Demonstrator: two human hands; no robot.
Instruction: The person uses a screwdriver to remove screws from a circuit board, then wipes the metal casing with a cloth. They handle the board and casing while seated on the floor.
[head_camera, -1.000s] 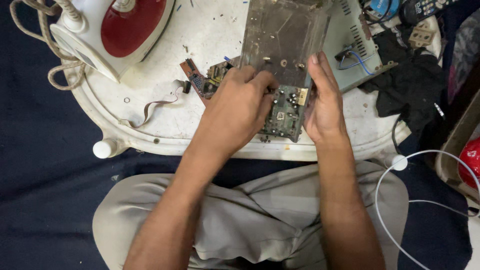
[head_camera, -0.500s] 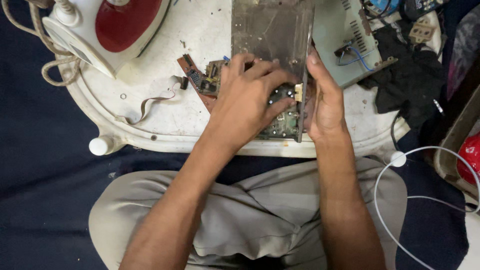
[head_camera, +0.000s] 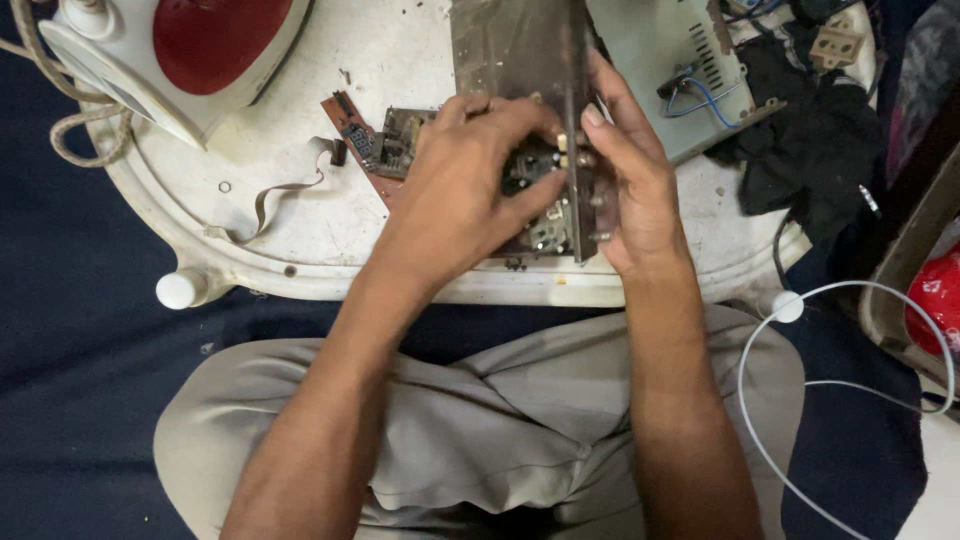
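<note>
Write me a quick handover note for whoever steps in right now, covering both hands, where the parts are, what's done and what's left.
Left hand: lies over the circuit board, fingers curled on its components.
Right hand: grips the right edge of the metal chassis plate, which stands tilted on the white tray table.
Nearby: small brown display board with ribbon cable to the left; grey power supply box upper right; red and white iron upper left.
Done: board and plate are exposed and in hand.
Left: board remains at the plate; whether it is fastened is hidden.
</note>
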